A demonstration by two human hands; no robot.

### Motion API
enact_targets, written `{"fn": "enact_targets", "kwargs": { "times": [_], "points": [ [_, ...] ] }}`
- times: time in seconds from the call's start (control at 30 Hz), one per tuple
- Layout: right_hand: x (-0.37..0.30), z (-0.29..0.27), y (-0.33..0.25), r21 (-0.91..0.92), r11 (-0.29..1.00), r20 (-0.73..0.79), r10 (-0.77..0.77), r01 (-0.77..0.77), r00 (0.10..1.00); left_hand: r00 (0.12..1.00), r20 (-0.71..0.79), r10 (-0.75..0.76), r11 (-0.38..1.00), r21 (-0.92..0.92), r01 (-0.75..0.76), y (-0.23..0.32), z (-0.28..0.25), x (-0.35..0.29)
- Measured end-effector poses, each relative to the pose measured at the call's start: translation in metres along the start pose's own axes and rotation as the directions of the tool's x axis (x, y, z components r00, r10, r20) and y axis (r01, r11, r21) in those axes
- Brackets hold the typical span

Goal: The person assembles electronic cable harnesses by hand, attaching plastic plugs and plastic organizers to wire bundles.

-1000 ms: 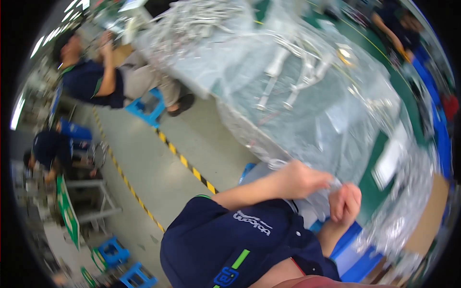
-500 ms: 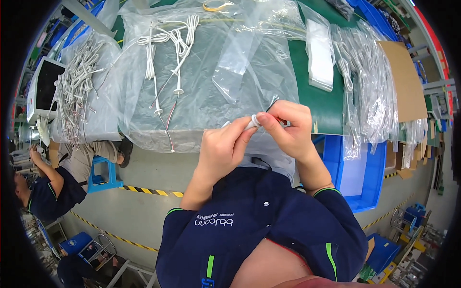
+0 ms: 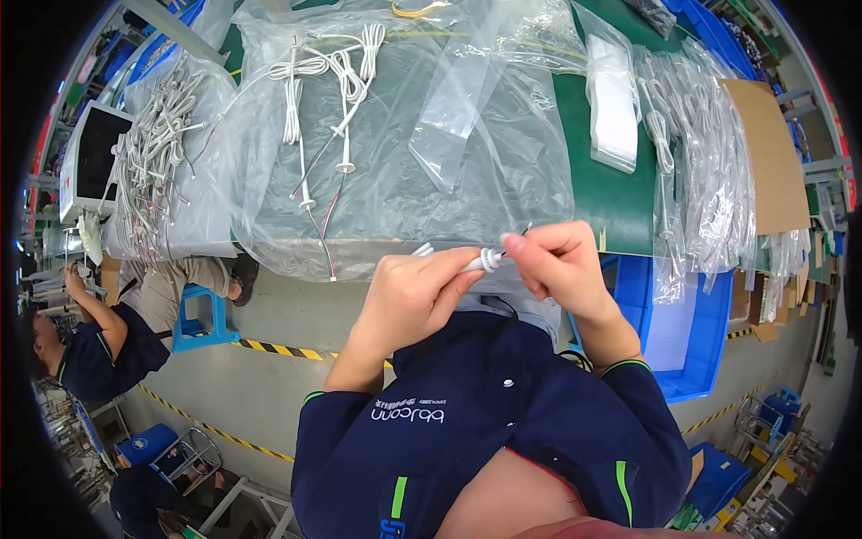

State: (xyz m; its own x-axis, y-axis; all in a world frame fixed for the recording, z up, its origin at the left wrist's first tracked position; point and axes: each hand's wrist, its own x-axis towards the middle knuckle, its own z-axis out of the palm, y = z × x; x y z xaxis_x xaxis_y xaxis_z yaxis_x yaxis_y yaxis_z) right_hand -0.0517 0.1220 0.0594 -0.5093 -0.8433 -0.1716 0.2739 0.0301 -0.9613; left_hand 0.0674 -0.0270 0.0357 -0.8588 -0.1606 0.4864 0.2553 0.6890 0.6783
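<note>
My left hand (image 3: 415, 298) and my right hand (image 3: 554, 261) meet in front of my chest, at the near edge of the green work table (image 3: 611, 202). Together they pinch a white cable end (image 3: 486, 260) with a ribbed strain relief; thin dark wires stick out by my right fingertips. On the table beyond lies a coiled white cable (image 3: 328, 72) with bare coloured wire ends, resting on crumpled clear plastic sheeting (image 3: 431, 171).
A heap of white cables (image 3: 157, 148) lies on the left beside a white monitor (image 3: 90, 162). Clear bags (image 3: 615, 103), bagged cables (image 3: 696, 135) and cardboard (image 3: 768, 153) sit on the right. A blue bin (image 3: 687, 332) stands below the table. A seated person (image 3: 108, 332) works at left.
One second ago my view was turned aside and tilted; it now faces the table squarely. My hands have come together on the cable end and sit slightly lower than half a second ago.
</note>
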Motion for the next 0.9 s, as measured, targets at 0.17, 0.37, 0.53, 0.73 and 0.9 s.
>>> {"fn": "enact_targets", "kwargs": {
  "times": [0.17,0.37,0.53,0.73,0.9],
  "points": [
    [0.001,0.005,0.005,-0.229,0.945,0.144,-0.205,0.234,0.968,0.971,0.171,-0.165,0.931,-0.3,0.211,0.002,0.012,-0.001],
    [0.002,-0.007,0.004,-0.588,0.753,0.002,-0.363,0.295,0.932,0.871,0.441,-0.217,0.847,-0.358,0.392,0.004,0.024,0.001],
    [-0.004,-0.022,0.01,-0.887,0.38,0.106,-0.386,0.263,0.916,0.859,0.463,-0.219,0.974,0.045,0.224,-0.009,0.041,-0.001],
    [-0.01,-0.029,0.021,-0.931,0.221,0.2,-0.355,0.289,0.913,0.759,0.582,-0.29,0.957,0.161,0.242,-0.009,0.049,0.005],
    [-0.018,-0.039,0.005,-0.909,0.193,0.335,-0.191,0.37,0.923,0.67,0.737,-0.085,0.994,0.011,0.113,-0.007,0.044,0.008]
  ]
}}
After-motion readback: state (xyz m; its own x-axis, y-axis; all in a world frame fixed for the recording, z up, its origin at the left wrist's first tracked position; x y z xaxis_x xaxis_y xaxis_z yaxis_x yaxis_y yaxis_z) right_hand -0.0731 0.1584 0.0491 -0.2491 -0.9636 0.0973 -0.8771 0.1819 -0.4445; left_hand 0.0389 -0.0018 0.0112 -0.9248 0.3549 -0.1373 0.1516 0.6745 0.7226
